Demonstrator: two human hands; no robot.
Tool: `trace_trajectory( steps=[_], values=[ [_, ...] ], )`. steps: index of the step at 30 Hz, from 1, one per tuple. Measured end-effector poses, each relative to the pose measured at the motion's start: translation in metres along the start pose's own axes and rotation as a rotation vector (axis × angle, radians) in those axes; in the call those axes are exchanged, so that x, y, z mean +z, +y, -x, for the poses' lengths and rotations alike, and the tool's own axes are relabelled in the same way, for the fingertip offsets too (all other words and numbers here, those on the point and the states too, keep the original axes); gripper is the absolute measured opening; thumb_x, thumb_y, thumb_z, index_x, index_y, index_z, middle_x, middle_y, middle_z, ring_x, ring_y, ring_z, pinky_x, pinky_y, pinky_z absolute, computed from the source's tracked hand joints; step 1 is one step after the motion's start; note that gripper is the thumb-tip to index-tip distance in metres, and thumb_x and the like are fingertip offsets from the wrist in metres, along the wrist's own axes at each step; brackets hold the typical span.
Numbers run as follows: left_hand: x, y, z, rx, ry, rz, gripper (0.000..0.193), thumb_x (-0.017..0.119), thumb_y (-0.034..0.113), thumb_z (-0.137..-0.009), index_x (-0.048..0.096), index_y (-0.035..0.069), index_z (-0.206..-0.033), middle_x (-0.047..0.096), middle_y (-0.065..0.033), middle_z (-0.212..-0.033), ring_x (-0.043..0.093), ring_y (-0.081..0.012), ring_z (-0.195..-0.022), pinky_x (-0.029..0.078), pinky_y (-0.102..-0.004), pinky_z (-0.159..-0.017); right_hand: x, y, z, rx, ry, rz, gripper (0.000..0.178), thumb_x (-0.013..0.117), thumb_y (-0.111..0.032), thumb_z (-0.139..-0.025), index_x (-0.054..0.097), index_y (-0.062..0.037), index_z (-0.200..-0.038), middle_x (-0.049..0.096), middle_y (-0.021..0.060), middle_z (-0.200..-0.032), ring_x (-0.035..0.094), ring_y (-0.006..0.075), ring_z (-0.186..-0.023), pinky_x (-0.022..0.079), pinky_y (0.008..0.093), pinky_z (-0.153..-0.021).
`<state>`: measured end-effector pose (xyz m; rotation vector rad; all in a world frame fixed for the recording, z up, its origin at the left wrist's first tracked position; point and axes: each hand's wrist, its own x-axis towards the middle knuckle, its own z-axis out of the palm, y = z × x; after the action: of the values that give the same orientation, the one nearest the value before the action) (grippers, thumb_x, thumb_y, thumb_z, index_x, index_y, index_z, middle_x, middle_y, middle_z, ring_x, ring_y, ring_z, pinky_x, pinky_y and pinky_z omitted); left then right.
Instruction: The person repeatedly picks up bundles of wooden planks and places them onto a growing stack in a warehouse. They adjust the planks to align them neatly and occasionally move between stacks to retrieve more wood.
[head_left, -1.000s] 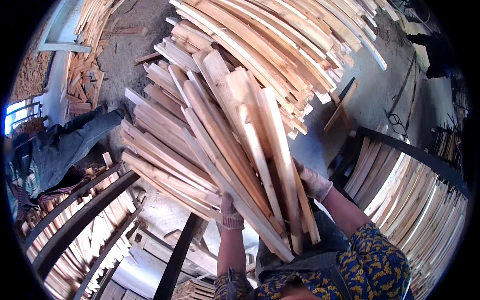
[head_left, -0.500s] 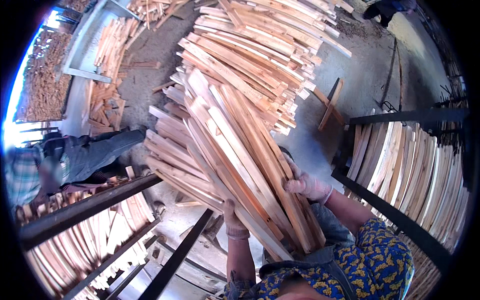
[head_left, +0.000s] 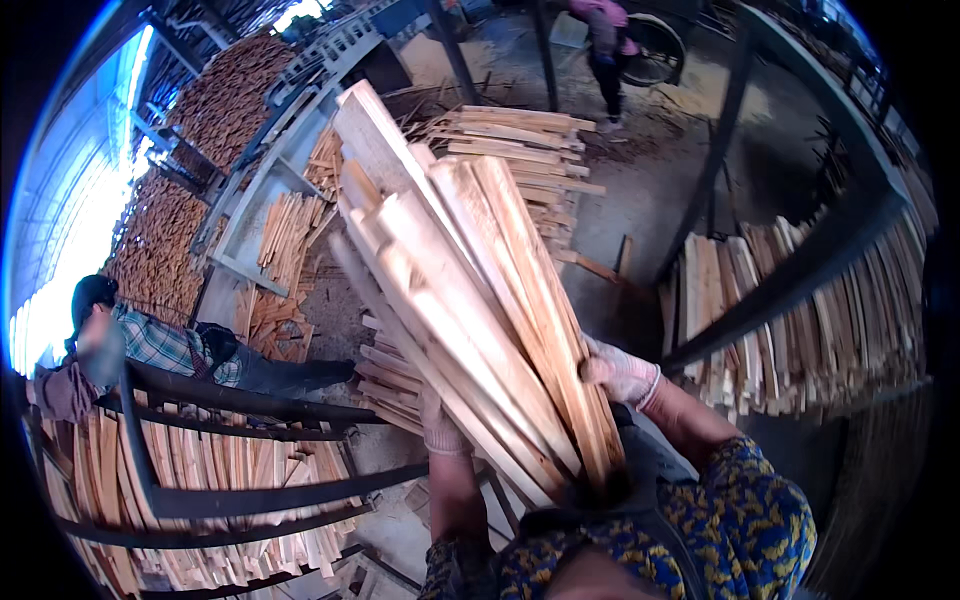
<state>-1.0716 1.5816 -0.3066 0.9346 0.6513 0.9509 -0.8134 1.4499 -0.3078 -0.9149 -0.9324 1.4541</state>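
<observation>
A thick bundle of long, pale wooden slats (head_left: 470, 310) leans against my body, its far ends raised and spread. My left hand (head_left: 441, 425), in a light knit glove, grips the bundle's left side low down; its fingers are partly hidden by the wood. On the right side, my gloved right hand (head_left: 618, 372) is closed against the outer slats, with the thumb on top. The slats run roughly side by side, with uneven ends. Behind and below the bundle, more slats (head_left: 390, 375) lie in a stack on the floor.
Dark metal racks full of upright slats stand on the right (head_left: 800, 320) and left (head_left: 210, 480). A co-worker in a plaid shirt (head_left: 160, 340) is at the left. Farther off are a slat pile (head_left: 520, 150), a person in pink (head_left: 605, 50) and a wheel (head_left: 655, 50).
The bundle has come up off the floor stack, and its far ends now point higher. My view has lifted, showing more of the room. Both hands have kept their grip.
</observation>
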Motion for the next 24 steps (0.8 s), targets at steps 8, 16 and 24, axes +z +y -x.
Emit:
trace_trajectory(
  steps=[8,16,24],
  values=[
    [0.112,-0.046,0.088,0.1,-0.097,-0.074,0.06,0.054,0.046,-0.094,0.045,0.0,-0.133,0.056,-0.0161,-0.121,0.059,-0.0274,-0.105,0.048,-0.0385,-0.093,-0.009,-0.051,0.136,-0.189,-0.088,-0.317,0.094,0.082,-0.035,-0.074,0.033,-0.001,-0.146,0.05,0.0094,-0.137,0.048,0.0168,-0.123,0.042,0.0317,-0.103],
    [0.224,-0.079,0.131,0.053,-0.306,-0.17,0.066,0.052,0.049,-0.093,0.041,0.0,-0.136,0.05,-0.0178,-0.128,0.054,-0.0292,-0.111,0.044,-0.0404,-0.097,-0.014,-0.09,0.242,-0.42,-0.112,-0.206,0.083,0.083,-0.026,-0.077,0.032,-0.0066,-0.14,0.048,0.0063,-0.132,0.043,0.0153,-0.12,0.038,0.032,-0.104],
    [0.278,-0.094,0.102,-0.093,-0.664,-0.111,0.072,0.05,0.053,-0.092,0.038,0.0,-0.139,0.045,-0.0195,-0.134,0.049,-0.031,-0.117,0.04,-0.0423,-0.102,-0.012,-0.073,0.279,-0.56,0.26,-0.087,0.104,0.086,-0.026,-0.072,0.02,-0.0066,-0.15,0.044,0.007,-0.14,0.041,0.015,-0.125,0.036,0.0322,-0.107]
  ],
)
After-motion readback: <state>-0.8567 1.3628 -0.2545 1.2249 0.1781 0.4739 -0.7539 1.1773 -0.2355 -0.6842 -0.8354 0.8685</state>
